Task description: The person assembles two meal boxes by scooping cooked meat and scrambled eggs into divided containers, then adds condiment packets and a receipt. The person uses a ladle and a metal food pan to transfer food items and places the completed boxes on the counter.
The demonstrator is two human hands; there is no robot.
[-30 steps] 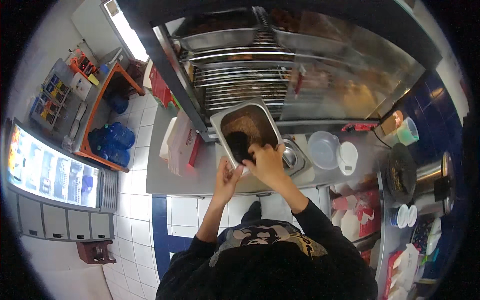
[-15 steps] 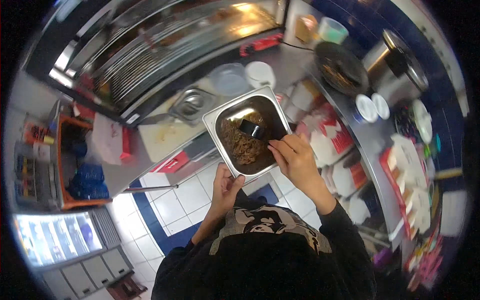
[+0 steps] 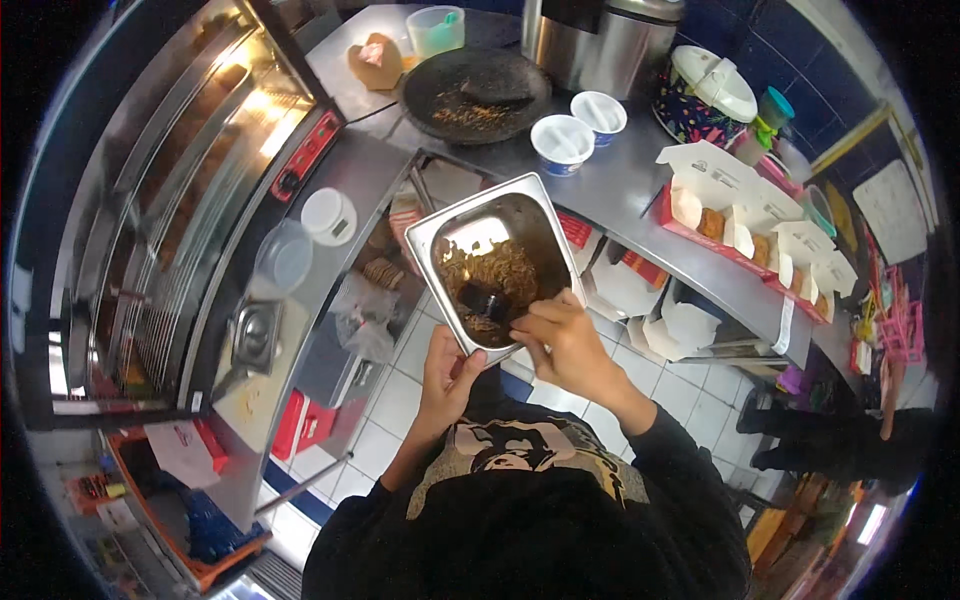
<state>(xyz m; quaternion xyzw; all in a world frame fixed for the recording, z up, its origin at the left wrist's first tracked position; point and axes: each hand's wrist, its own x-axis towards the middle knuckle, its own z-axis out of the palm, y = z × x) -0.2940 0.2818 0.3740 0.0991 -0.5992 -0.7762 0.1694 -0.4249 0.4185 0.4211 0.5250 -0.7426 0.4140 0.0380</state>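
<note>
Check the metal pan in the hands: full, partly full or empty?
Partly full: brown food covers much of the metal pan's bottom, and bare inner wall shows above it.

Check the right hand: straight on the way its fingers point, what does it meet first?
The right hand would most likely meet the brown food around the black utensil inside the metal pan; depth is hard to judge.
</note>
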